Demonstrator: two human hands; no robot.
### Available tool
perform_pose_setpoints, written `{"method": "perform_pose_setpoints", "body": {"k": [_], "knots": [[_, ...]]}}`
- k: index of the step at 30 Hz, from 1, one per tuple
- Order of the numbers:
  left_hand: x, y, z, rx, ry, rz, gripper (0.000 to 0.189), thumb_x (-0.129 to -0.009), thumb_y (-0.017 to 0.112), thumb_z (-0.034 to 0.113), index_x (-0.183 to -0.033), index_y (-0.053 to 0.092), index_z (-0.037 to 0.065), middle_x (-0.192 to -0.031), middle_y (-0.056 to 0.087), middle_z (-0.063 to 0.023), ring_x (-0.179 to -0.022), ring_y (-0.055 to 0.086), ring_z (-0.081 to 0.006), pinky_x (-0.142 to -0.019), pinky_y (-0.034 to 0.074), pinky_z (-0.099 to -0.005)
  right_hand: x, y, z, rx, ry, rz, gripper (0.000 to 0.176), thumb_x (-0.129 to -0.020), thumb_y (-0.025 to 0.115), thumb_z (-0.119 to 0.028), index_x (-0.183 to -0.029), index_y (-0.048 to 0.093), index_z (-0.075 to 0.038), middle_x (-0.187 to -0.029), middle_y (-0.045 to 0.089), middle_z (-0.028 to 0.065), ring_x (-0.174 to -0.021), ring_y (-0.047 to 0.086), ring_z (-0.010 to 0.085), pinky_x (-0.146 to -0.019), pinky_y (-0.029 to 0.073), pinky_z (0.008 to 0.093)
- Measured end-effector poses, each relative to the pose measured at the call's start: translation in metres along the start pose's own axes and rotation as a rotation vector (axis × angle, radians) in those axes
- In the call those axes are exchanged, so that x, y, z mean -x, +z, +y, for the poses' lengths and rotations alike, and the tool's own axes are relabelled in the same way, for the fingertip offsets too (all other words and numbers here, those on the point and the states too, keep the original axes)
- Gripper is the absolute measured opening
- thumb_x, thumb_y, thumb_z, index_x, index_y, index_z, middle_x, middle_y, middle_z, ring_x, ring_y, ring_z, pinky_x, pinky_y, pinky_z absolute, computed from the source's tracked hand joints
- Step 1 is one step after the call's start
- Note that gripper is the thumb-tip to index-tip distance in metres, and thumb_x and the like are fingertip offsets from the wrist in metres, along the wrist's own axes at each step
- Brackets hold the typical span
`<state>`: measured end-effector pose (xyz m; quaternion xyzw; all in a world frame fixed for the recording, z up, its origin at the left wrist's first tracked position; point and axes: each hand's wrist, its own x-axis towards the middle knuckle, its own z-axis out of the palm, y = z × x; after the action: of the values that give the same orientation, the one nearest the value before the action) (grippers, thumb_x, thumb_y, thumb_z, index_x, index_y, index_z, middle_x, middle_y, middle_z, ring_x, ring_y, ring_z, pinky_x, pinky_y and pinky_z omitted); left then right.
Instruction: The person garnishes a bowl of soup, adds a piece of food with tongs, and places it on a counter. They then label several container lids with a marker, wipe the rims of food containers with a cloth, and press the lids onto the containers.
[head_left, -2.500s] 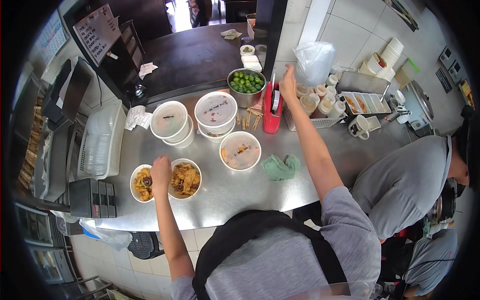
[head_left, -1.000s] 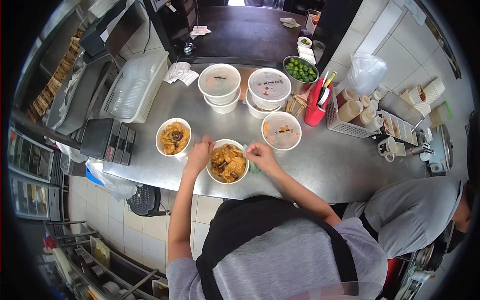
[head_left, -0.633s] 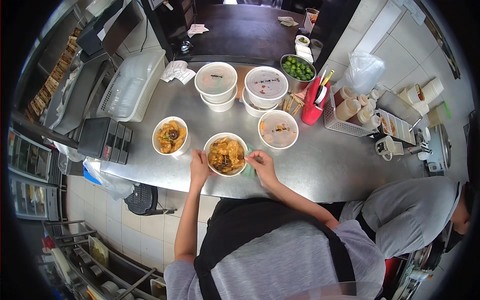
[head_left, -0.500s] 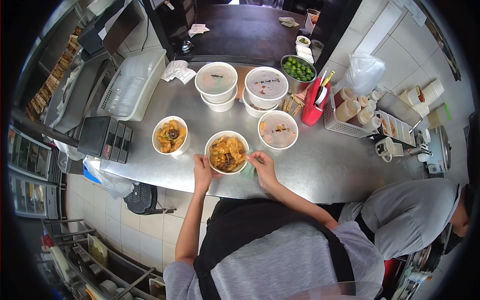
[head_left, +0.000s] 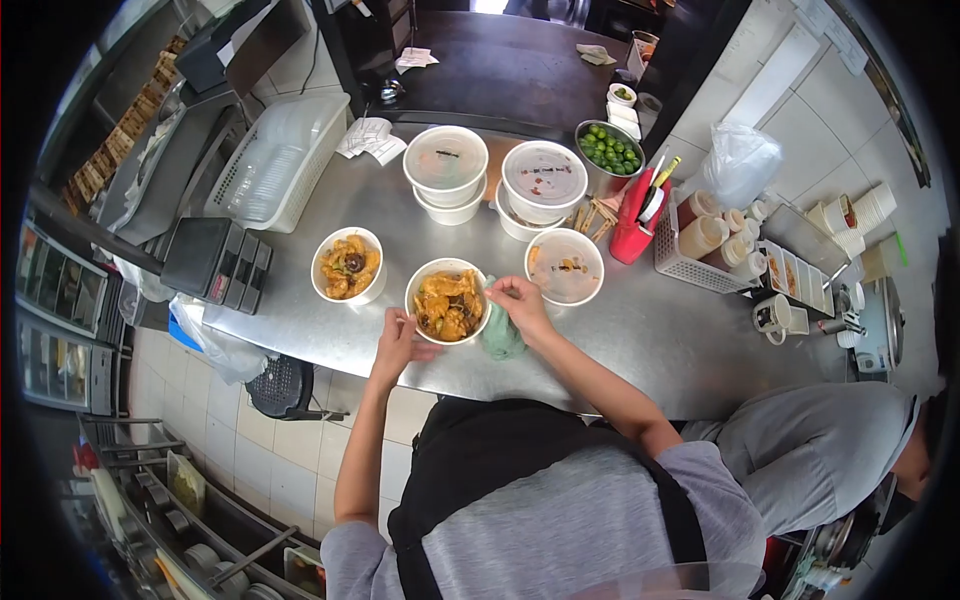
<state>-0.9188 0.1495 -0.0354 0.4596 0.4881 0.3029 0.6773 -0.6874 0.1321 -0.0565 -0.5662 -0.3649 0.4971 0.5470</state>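
An uncovered white bowl of saucy fried pieces [head_left: 447, 304] stands near the counter's front edge. My left hand [head_left: 402, 348] grips its lower left side, thumb by the rim and fingers along the wall. At the bowl's right rim, my right hand [head_left: 520, 304] has its fingers pinched together on a crumpled green cloth [head_left: 503, 336], which hangs below them against the bowl. To the left is a second uncovered bowl [head_left: 347, 266] with similar food. A lidded bowl [head_left: 564, 268] is just beyond my right hand.
Two stacks of lidded bowls [head_left: 446, 160] [head_left: 544, 180] stand behind. Farther right are a bowl of green limes [head_left: 608, 150], a red holder [head_left: 632, 232] with pens and a basket of sauce bottles [head_left: 690, 262]. A white basket of plastic lids [head_left: 300, 195] sits left. Another person [head_left: 830, 450] is close on my right.
My right hand has shifted slightly up along the bowl's rim, and more of the green cloth shows below it. My left hand stays at the bowl's left side. The view has shifted slightly.
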Motion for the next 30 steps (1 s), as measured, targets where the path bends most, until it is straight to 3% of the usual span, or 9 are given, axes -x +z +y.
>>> {"method": "perform_pose_setpoints", "body": {"k": [8,10,12,13,14,16,19,28,30], "knots": [[-0.012,0.024,-0.016,0.302,0.074,0.164,0.013,-0.093,0.035,0.016,-0.094,0.032,0.004,-0.095,0.049,-0.0163,-0.076,0.064,-0.0304,-0.06,0.058,-0.0321,0.011,0.023,0.013,-0.104,-0.077,0.142,0.012,-0.077,0.066,-0.008,-0.08,0.055,-0.005,-0.072,0.054,-0.0018,-0.065,0.05,0.0055,-0.057,0.039,0.0193],[-0.01,0.025,-0.015,0.288,0.046,0.155,0.012,-0.092,0.036,0.015,-0.092,0.033,0.003,-0.093,0.049,-0.0153,-0.072,0.063,-0.026,-0.058,0.058,-0.0324,0.023,0.016,0.008,-0.094,0.025,-0.013,0.011,-0.078,0.065,-0.008,-0.08,0.055,-0.006,-0.071,0.054,-0.0028,-0.064,0.049,0.004,-0.058,0.039,0.0188],[-0.016,-0.007,-0.023,-0.061,0.086,0.112,0.013,-0.091,0.039,0.014,-0.088,0.037,0.002,-0.089,0.051,-0.0133,-0.069,0.064,-0.0232,-0.054,0.057,-0.0298,0.025,0.006,0.0,-0.08,0.041,-0.1,0.011,-0.078,0.065,-0.007,-0.081,0.055,-0.007,-0.072,0.055,-0.0028,-0.064,0.05,0.0039,-0.06,0.04,0.0186],[-0.016,-0.016,-0.019,-0.196,0.284,0.167,0.013,-0.09,0.041,0.014,-0.087,0.041,0.002,-0.084,0.053,-0.0099,-0.062,0.063,-0.0203,-0.05,0.055,-0.0273,0.02,0.0,-0.005,-0.068,0.008,-0.114,0.011,-0.078,0.065,-0.007,-0.082,0.054,-0.007,-0.073,0.056,-0.0023,-0.065,0.051,0.0045,-0.061,0.041,0.0187],[-0.01,-0.03,-0.015,-0.118,0.092,0.085,0.011,-0.089,0.041,0.014,-0.09,0.042,0.003,-0.082,0.053,-0.0084,-0.061,0.063,-0.0191,-0.047,0.054,-0.0264,0.014,-0.005,-0.01,-0.058,-0.025,-0.128,0.011,-0.078,0.065,-0.006,-0.082,0.054,-0.007,-0.074,0.057,-0.0018,-0.066,0.052,0.0051,-0.063,0.042,0.0189],[-0.004,-0.043,-0.003,-0.151,0.039,0.05,0.012,-0.09,0.042,0.016,-0.091,0.043,0.004,-0.085,0.052,-0.0083,-0.061,0.063,-0.0179,-0.049,0.055,-0.0263,-0.01,-0.004,-0.021,0.039,-0.115,-0.142,0.014,-0.077,0.066,-0.006,-0.085,0.055,-0.004,-0.08,0.061,0.0015,-0.073,0.057,0.0081,-0.068,0.045,0.0214],[-0.004,-0.047,0.005,-0.148,0.001,-0.025,0.014,-0.091,0.042,0.021,-0.088,0.039,0.008,-0.083,0.049,-0.0034,-0.06,0.061,-0.0135,-0.05,0.054,-0.024,-0.046,0.014,-0.033,0.203,-0.191,-0.266,0.014,-0.076,0.066,-0.007,-0.085,0.056,-0.003,-0.081,0.063,0.0028,-0.077,0.059,0.0095,-0.07,0.046,0.0236],[-0.001,-0.039,-0.001,-0.005,-0.003,-0.061,0.019,-0.092,0.041,0.021,-0.09,0.042,0.003,-0.087,0.05,-0.0066,-0.062,0.062,-0.0171,-0.049,0.055,-0.0249,-0.072,0.059,-0.046,0.766,-0.56,-0.553,0.016,-0.064,0.066,-0.004,-0.076,0.056,-0.003,-0.078,0.059,0.0094,-0.078,0.059,0.0247,-0.07,0.047,0.0333],[0.006,-0.039,0.017,-0.206,-0.083,-0.098,0.021,-0.092,0.041,0.023,-0.089,0.043,0.003,-0.085,0.053,-0.011,-0.062,0.062,-0.0229,-0.05,0.053,-0.0296,-0.075,0.055,-0.046,0.775,-0.608,-0.6,0.017,-0.063,0.066,-0.004,-0.075,0.055,-0.003,-0.078,0.058,0.0098,-0.078,0.059,0.0257,-0.069,0.046,0.0338]]}}
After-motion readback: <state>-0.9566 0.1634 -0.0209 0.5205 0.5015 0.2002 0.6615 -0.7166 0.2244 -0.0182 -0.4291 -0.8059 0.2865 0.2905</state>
